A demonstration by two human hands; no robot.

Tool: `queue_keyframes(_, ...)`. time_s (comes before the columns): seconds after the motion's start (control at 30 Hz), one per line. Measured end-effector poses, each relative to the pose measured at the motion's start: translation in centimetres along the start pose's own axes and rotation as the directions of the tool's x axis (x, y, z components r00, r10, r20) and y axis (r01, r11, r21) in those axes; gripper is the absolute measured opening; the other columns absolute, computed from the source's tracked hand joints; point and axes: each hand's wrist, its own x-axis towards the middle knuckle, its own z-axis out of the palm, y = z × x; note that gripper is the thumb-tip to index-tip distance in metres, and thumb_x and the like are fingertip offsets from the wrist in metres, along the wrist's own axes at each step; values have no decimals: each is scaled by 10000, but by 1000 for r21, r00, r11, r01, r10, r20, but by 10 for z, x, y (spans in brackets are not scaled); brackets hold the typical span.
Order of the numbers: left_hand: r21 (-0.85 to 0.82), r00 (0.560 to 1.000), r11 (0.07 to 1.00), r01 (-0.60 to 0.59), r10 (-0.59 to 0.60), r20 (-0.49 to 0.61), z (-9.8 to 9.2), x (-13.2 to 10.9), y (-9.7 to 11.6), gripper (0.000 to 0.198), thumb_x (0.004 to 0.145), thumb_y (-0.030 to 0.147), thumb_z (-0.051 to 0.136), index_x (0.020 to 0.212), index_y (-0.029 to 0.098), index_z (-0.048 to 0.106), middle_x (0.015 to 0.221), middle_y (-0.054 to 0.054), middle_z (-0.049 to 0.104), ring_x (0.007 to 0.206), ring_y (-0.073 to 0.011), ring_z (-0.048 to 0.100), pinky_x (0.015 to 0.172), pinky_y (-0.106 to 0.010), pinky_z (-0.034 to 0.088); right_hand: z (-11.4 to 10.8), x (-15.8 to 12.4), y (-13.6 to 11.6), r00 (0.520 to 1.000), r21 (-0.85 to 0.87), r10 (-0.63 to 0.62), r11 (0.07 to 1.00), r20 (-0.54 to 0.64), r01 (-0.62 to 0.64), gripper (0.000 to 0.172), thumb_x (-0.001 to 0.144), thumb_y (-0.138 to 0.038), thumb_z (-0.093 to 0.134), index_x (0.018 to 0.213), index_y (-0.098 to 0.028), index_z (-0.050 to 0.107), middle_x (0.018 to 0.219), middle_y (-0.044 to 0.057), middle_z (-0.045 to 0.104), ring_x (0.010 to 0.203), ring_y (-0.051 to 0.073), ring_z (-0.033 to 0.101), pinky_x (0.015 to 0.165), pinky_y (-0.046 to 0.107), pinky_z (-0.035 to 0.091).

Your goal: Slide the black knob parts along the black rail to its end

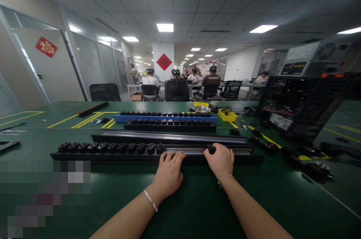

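In the head view, a long black rail (194, 159) lies across the green table in front of me. Several black socket modules (122, 148) sit in a row along its left part, and bare silver channel (194, 149) shows further right. My left hand (169, 175) rests on the rail just right of the last module, fingers spread over its near edge. Between the thumb and fingers of my right hand (221, 160) is a single black socket module (210, 149), at the right part of the channel. My fingers partly cover it, so I cannot tell whether it touches the channel.
Behind lie a bare black rail (175, 136), a filled black rail (169, 127) and a blue rail (166, 119). A yellow bin (227, 115) and metal bowl (202, 109) stand beyond. An opened computer case (296, 107) and loose parts (316, 169) occupy the right side. Seated people work farther off.
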Motion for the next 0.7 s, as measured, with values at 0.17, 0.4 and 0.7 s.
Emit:
queue_keyframes(0.17, 9, 1000, 1000, -1, 1, 5, -1, 0, 0, 532, 702, 94, 481, 1213, 242, 476, 1314, -20, 515, 1155, -223, 430, 1039, -447, 245, 0, 1, 1, 1000, 0, 4, 1000, 1, -4, 280, 725, -363, 482, 879, -170, 615, 950, 94, 656, 994, 248, 526, 1009, 437, 216)
queue_keyframes(0.4, 1, 1000, 1000, -3, 3, 3, 0, 0, 0, 536, 708, 91, 480, 1222, 243, 468, 1314, -21, 515, 1164, -227, 426, 1043, -451, 237, -3, 4, 4, 1000, -14, 25, 1000, 12, -25, 253, 716, -360, 476, 835, -180, 610, 925, 91, 655, 967, 251, 531, 992, 438, 230)
queue_keyframes(0.7, 5, 1000, 1000, 3, -3, 12, -2, 0, 0, 547, 705, 88, 489, 1230, 241, 466, 1308, -32, 520, 1162, -228, 429, 1046, -447, 240, -4, 8, 12, 999, -34, 47, 998, 1, -47, 279, 709, -362, 481, 862, -168, 612, 925, 104, 647, 965, 255, 525, 966, 425, 249)
